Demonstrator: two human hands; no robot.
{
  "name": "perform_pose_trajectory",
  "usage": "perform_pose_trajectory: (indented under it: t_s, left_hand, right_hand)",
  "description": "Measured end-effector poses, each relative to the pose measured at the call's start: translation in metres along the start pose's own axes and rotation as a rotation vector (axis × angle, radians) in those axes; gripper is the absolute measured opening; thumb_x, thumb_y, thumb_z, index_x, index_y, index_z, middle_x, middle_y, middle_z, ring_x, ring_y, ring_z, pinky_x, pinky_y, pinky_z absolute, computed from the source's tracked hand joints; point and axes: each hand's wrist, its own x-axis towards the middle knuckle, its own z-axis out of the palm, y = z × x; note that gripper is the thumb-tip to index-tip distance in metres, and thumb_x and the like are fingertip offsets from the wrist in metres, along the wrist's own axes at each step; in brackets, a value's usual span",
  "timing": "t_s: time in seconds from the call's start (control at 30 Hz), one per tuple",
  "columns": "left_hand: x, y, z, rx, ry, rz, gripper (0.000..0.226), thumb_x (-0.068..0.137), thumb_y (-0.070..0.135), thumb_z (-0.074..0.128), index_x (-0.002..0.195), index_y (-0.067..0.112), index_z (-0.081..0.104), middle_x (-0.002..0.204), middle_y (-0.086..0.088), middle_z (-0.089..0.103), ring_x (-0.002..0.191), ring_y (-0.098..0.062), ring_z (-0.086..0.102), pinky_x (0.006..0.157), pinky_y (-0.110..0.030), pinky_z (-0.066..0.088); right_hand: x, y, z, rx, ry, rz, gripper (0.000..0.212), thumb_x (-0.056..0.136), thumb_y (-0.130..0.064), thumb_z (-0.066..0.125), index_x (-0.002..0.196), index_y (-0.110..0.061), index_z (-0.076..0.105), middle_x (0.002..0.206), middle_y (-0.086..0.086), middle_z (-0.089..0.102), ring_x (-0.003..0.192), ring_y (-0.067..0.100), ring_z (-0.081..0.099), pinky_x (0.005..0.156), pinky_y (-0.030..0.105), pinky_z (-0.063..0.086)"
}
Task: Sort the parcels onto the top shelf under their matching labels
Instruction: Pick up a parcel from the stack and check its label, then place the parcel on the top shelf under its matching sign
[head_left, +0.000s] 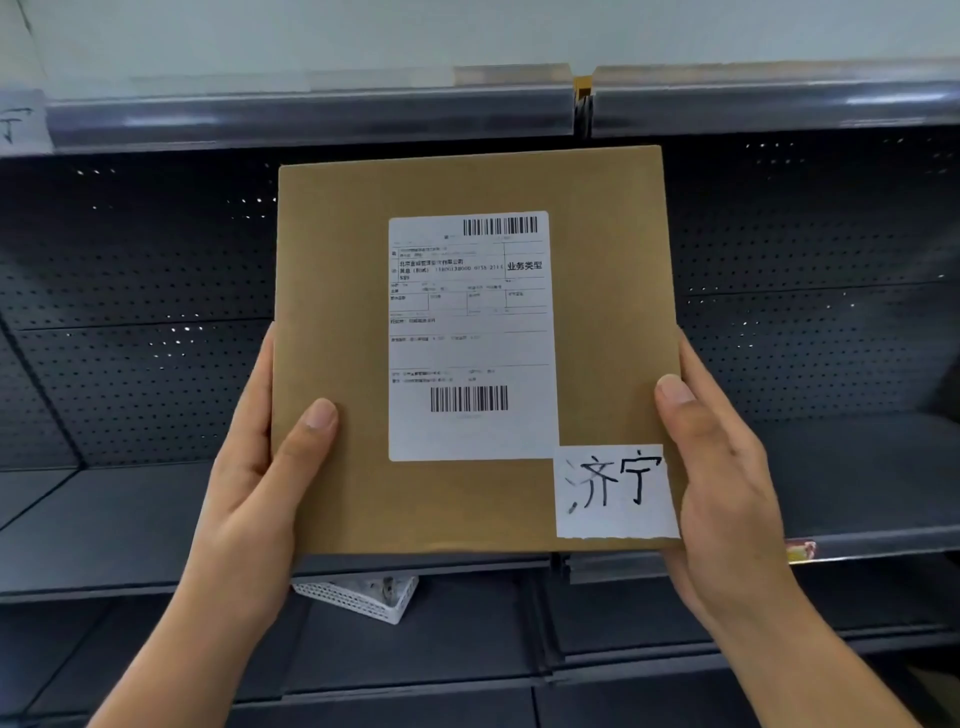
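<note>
Fingers (317, 421) of both hands close on the side edges of a flat brown parcel (337, 312), thumbs pressed to its front face and the other fingers hidden behind it. The left hand (249, 467) clamps the left edge, the right hand (727, 467) the right edge near the lower corner. The parcel is held upright, off any shelf, its face toward the camera in front of dark, perforated-back shelving. A printed shipping label (470, 338) sits at its centre, and a handwritten paper slip (613, 491) reading 济宁 is stuck at the lower right corner. Above it runs the top shelf's front rail (311, 111); a paper tag (21, 122) at the rail's far left shows a partly cut-off character. A white mesh basket (363, 597) lies on a lower shelf. The parcel looks stiff, thin and probably light; its smooth cardboard could slip, so a two-sided hold at the edges seems the safest purchase.
</note>
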Motion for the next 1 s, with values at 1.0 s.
perform_pose_trajectory:
  t_s: [1.0]
  left_hand:
    - [0.003,-0.003,-0.01,0.04,0.098,-0.478,0.053,0.101,0.035,0.068,0.147,0.058,0.054,0.127,0.024,0.079,0.113,-0.013,0.078,0.097,-0.038,0.058]
  right_hand:
    - [0.017,0.037,0.013,0.013,-0.081,0.378,0.034,0.105,-0.008,0.056,0.122,-0.032,0.074,0.11,0.0,0.086,0.089,0.014,0.081,0.068,0.027,0.063]
